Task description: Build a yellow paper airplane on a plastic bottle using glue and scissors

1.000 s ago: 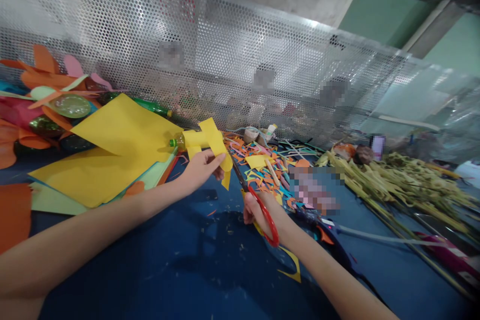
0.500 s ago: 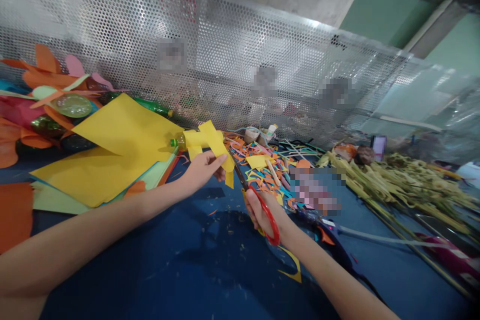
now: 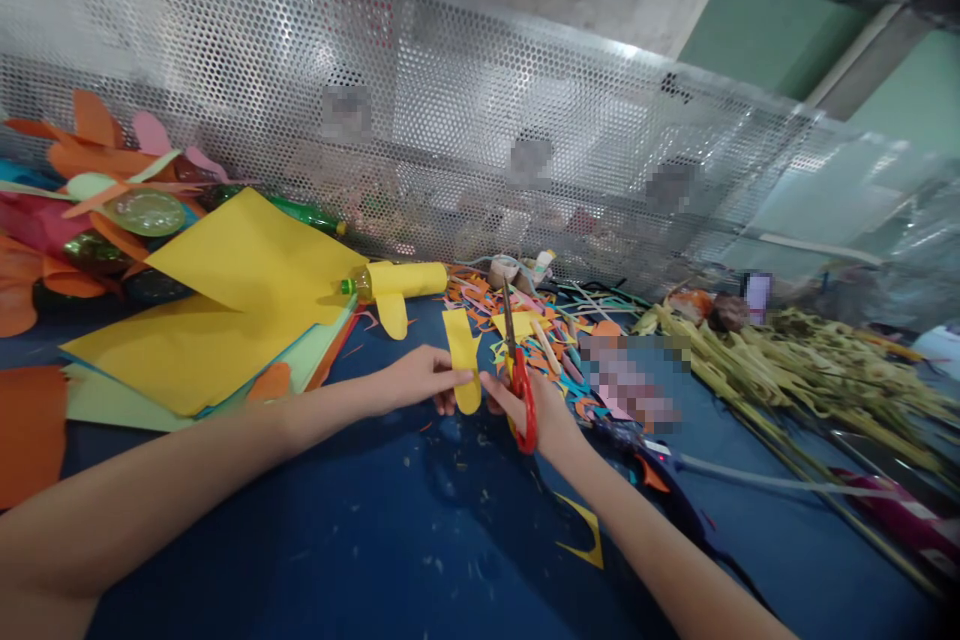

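My left hand (image 3: 431, 377) pinches a strip of yellow paper (image 3: 461, 345) with a rounded lower end, held above the blue table. Close on its right, my right hand (image 3: 536, 410) is closed around a pair of scissors (image 3: 523, 390) with red handles, the dark blades pointing up and away from me. The blades stand apart from the strip. Behind my left hand lies a bottle (image 3: 409, 280) wrapped in yellow paper, with a green cap at its left end and a rounded yellow flap hanging below it.
Yellow sheets (image 3: 225, 340) lie stacked over green paper on the left, beside several orange paper-decorated bottles (image 3: 97, 160). Colourful paper scraps (image 3: 487, 300) cover the middle back. A dark glue gun (image 3: 652, 470) and dried husks (image 3: 795, 360) lie right. A perforated metal panel (image 3: 465, 90) stands behind.
The yellow strip has come down towards me in my left hand. My right hand has turned the scissors upright, away from the paper, and the bottle's wrapping is now in plain sight.
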The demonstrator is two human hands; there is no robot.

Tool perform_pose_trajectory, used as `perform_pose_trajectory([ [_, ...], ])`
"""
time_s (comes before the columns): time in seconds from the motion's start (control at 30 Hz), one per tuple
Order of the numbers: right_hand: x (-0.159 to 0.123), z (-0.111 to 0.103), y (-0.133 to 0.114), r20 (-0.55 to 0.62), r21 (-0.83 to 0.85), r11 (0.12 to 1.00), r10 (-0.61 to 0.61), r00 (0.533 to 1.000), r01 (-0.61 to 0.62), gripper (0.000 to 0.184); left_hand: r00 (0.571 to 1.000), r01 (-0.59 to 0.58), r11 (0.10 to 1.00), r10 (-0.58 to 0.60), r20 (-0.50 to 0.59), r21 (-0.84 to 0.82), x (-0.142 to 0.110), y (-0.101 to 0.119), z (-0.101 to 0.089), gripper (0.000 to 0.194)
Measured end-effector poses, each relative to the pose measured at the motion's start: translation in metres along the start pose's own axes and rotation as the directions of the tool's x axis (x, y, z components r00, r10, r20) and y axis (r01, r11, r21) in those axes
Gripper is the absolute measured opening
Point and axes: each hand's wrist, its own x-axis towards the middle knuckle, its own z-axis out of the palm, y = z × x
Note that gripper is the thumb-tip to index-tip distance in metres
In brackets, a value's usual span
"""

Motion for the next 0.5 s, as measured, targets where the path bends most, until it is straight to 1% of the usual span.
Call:
perform_pose_trajectory([
  [0.03, 0.002, 0.001, 0.002, -0.013, 0.015, 1.000, -0.021, 1.000, 0.021, 0.037, 0.999, -0.010, 0.999, 0.009, 0.033, 0.045, 0.000, -0.003, 0.002, 0.036],
  [0.1, 0.004, 0.004, 0.005, -0.014, 0.136, 0.989, -0.050, 0.999, 0.052, 0.035, 0.997, -0.037, 0.993, 0.030, 0.069, 0.113, -0.001, -0.009, 0.004, 0.037],
  [0.17, 0.005, 0.008, 0.006, 0.014, 0.305, 0.952, -0.048, 0.999, 0.041, 0.034, 0.995, -0.059, 0.986, 0.045, 0.090, 0.155, 0.000, -0.013, 0.004, 0.037],
  [0.23, 0.004, 0.011, 0.004, 0.063, 0.431, 0.902, -0.035, 0.997, 0.005, 0.034, 0.994, -0.063, 0.982, 0.046, 0.097, 0.178, 0.001, -0.016, 0.003, 0.037],
  [0.37, 0.003, 0.013, 0.000, 0.119, 0.488, 0.872, -0.021, 0.993, -0.040, 0.034, 0.993, -0.096, 0.982, 0.083, 0.085, 0.163, 0.001, -0.017, 0.003, 0.036],
  [0.5, 0.001, 0.014, -0.002, 0.104, 0.485, 0.874, -0.039, 0.994, -0.016, 0.032, 0.991, -0.120, 0.991, 0.116, 0.063, 0.064, 0.000, -0.013, 0.004, 0.034],
])
